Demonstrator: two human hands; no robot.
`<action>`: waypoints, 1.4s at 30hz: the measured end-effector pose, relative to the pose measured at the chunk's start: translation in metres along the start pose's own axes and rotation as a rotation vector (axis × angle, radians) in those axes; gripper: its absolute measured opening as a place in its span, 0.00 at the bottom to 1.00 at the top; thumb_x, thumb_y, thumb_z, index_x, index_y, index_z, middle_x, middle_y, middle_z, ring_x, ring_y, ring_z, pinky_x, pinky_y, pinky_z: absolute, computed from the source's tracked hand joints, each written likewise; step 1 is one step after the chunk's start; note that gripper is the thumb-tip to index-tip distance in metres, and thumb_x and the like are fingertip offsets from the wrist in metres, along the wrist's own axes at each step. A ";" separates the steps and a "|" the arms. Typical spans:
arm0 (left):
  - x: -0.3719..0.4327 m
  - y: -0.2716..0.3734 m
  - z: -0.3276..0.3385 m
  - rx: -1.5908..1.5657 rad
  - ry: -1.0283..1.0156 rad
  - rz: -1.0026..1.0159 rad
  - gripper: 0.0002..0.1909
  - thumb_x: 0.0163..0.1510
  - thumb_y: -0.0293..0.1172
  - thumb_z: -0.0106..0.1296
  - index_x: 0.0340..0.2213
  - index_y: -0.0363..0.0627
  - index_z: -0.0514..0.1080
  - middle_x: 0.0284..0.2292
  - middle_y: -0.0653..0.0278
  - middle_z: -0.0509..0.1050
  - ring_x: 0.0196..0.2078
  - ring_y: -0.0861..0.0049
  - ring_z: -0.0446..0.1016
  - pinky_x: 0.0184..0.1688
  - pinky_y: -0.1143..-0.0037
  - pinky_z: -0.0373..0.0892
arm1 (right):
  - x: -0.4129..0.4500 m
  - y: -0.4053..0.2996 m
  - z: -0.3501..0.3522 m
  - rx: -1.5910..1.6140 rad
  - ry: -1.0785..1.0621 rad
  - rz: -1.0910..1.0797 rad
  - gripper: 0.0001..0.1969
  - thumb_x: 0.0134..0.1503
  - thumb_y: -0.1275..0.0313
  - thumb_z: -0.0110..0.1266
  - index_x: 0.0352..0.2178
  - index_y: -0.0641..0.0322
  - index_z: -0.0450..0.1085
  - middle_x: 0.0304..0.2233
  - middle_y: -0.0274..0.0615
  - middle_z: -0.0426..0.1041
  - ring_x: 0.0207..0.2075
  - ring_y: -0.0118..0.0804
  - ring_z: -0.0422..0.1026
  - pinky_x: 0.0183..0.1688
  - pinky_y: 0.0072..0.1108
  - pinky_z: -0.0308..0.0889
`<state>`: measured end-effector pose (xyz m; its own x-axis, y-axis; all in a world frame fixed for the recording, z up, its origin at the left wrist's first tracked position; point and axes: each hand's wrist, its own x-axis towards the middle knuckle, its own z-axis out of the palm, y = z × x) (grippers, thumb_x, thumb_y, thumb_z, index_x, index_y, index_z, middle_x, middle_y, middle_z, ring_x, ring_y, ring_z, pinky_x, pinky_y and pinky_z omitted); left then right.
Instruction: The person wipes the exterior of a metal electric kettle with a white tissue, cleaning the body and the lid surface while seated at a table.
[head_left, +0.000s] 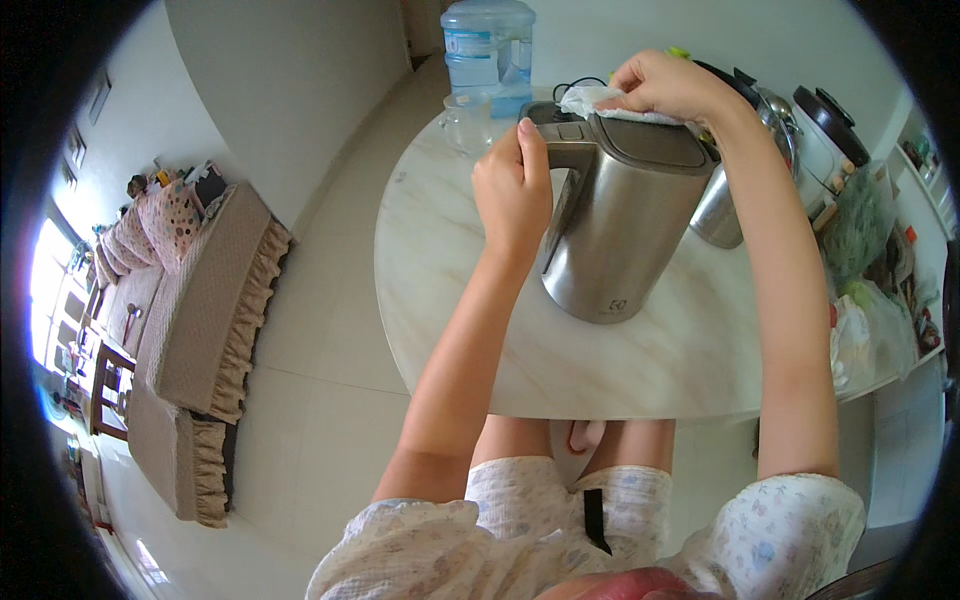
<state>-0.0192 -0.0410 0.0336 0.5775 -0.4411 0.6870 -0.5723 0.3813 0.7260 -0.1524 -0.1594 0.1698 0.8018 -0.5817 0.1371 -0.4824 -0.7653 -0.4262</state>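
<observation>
A brushed-metal electric kettle (630, 217) with a lid stands on a round marble-patterned table (442, 300). My left hand (517, 180) is closed around the upper part of its handle, the thumb on top. My right hand (660, 86) pinches a crumpled white tissue or cloth (589, 100) at the far edge of the kettle's lid. Part of this white piece lies under the fingers along the lid's rim. Behind the handle shows a dark base (544, 112), partly hidden by the kettle and my left hand.
A clear glass mug (466, 124) and a large blue water bottle (489, 60) stand behind my left hand. At right are a metal flask or container (720, 210), a white appliance with a dark lid (821, 142) and plastic bags (862, 330). A covered sofa (202, 300) stands at far left.
</observation>
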 end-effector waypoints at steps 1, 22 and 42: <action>0.000 0.000 0.000 0.011 0.008 0.018 0.24 0.60 0.40 0.35 0.16 0.35 0.61 0.13 0.50 0.62 0.15 0.59 0.58 0.20 0.65 0.55 | 0.003 0.003 0.000 0.035 -0.020 0.004 0.15 0.47 0.62 0.63 0.16 0.61 0.70 0.14 0.23 0.58 0.17 0.18 0.52 0.21 0.18 0.46; 0.001 0.000 0.004 0.029 0.043 0.072 0.23 0.60 0.39 0.37 0.16 0.35 0.62 0.14 0.50 0.64 0.16 0.56 0.61 0.21 0.64 0.56 | 0.046 0.035 0.011 -0.286 0.081 0.010 0.16 0.48 0.62 0.61 0.21 0.68 0.72 0.14 0.31 0.64 0.18 0.24 0.59 0.22 0.23 0.54; 0.000 0.003 0.000 0.003 0.008 0.034 0.24 0.60 0.40 0.35 0.15 0.36 0.62 0.13 0.51 0.63 0.16 0.57 0.60 0.21 0.64 0.55 | -0.030 0.013 -0.011 0.285 0.047 0.024 0.18 0.56 0.55 0.53 0.36 0.58 0.74 0.14 0.22 0.56 0.16 0.18 0.51 0.20 0.14 0.49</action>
<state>-0.0211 -0.0404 0.0362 0.5625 -0.4210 0.7115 -0.5936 0.3934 0.7021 -0.1862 -0.1547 0.1700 0.7708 -0.6160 0.1624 -0.3773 -0.6468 -0.6628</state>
